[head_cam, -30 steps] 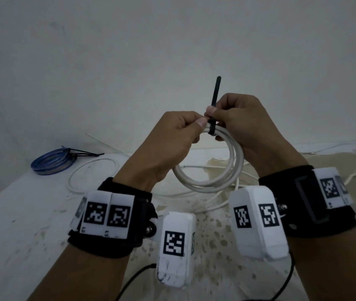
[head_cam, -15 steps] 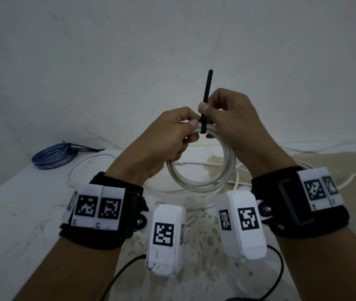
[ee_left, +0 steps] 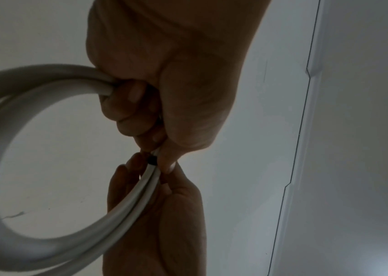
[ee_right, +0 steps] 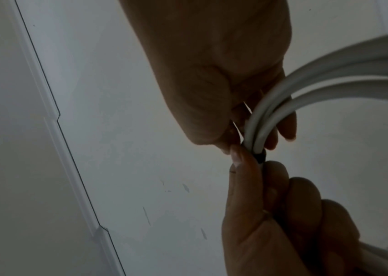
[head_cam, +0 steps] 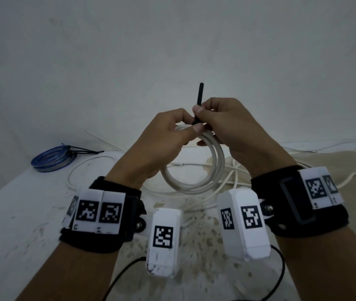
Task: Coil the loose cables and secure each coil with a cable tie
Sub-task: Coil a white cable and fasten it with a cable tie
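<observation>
Head view: two hands tighten a black cable tie [head_cam: 199, 98] round a white cable coil [head_cam: 196, 177] held above the table [head_cam: 10, 224].
Left hand [head_cam: 164, 137] grips the coil beside the tie's head; right hand [head_cam: 222, 124] pinches the upright tail (thumb on top); best pull straight while bracing the head, so loops stay bunched.

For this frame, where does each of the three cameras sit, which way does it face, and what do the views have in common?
Head: on the head, facing forward and down at the table; both forearms, left hand and right hand show.
Left wrist: under the left wrist, facing up along the hand at the white cable coil.
Right wrist: under the right wrist, facing up along that hand.
Shared: all three show both hands, the coil and the black cable tie.
</observation>
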`<state>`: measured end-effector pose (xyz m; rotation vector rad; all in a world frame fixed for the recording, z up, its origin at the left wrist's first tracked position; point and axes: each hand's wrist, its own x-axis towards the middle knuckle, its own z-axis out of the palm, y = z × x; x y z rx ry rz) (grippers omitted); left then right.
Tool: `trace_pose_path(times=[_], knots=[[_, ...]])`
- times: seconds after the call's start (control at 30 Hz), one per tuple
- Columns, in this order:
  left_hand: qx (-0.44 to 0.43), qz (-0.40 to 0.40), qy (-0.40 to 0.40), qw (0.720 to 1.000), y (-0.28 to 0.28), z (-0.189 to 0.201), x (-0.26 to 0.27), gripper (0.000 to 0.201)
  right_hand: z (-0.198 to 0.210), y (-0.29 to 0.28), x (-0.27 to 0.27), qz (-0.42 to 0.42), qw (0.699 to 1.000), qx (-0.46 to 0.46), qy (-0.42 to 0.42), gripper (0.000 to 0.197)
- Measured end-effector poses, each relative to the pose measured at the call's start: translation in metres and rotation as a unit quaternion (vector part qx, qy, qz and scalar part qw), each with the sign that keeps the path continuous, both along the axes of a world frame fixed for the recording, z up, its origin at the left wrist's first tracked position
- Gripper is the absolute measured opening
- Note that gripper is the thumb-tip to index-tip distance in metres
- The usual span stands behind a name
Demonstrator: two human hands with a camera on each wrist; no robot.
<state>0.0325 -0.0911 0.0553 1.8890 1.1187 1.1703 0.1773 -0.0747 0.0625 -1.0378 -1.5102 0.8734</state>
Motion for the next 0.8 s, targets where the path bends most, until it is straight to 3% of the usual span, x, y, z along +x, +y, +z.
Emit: trace_pose_path(times=[0.17, 0.43, 0.8], knots=[[-0.001, 0.005, 0.01, 1.0, -0.001, -0.003, 0.003, 0.021, -0.001, 0.0, 0.003, 0.018, 0.999, -0.014, -0.028, 0.033], [0.076, 0.023, 0.051, 0.996, -0.002, -0.003, 0.011, 0.023, 0.0, 0.005, 0.007, -0.044, 0.998, 0.035, -0.019, 0.029], [0.112, 0.026, 0.073, 0.991, 0.004, -0.01, 0.008, 0.021, -0.01, 0.013, -0.003, -0.119, 0.992, 0.047, -0.022, 0.031]])
